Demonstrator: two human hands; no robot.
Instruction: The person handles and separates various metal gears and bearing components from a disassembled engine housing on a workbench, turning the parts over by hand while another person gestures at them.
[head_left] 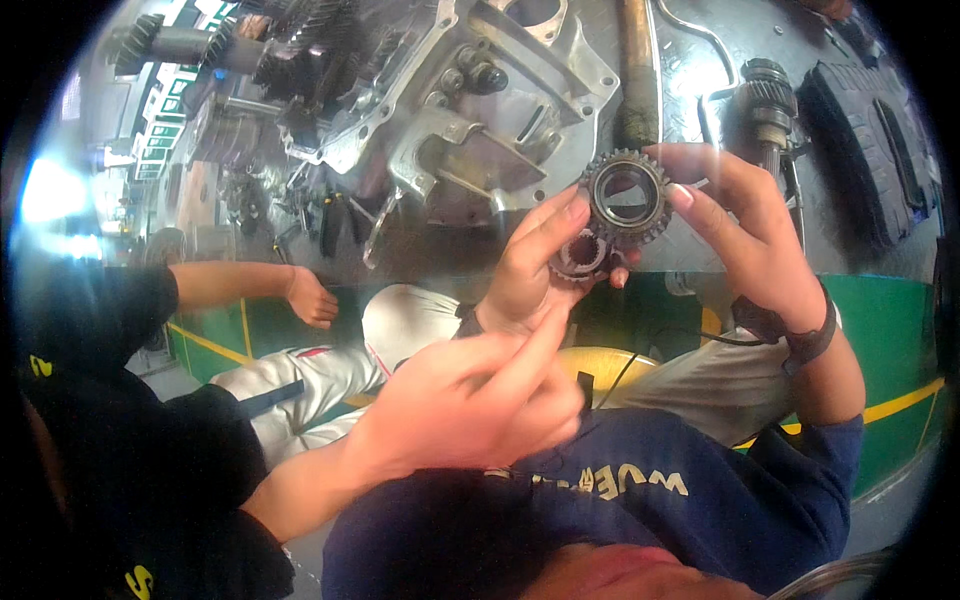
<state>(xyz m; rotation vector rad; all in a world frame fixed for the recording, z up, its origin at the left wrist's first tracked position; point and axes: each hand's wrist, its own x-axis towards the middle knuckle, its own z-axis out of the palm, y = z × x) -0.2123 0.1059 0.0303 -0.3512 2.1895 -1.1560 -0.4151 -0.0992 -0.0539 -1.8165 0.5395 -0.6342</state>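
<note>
Between my two hands a dark metal gear [650,225] with a wide smooth bore is held up in front of the bench edge. My left hand [525,262] grips it from the left, thumb along its rim. Just under the gear sits a smaller toothed ring [577,262], also in my left fingers; I cannot tell whether the two are joined. My right hand [750,215], a dark band at its wrist, pinches the gear's right edge with thumb and fingers. A co-worker's hand [480,395] reaches in from the left, index finger extended close under the toothed ring.
A large cast-metal housing [440,150] covers the middle of the metal bench [690,130]. Shafts with gears [768,95] stand at the right and far left. A black case [870,150] lies far right. The co-worker's other hand [312,298] is near the bench edge.
</note>
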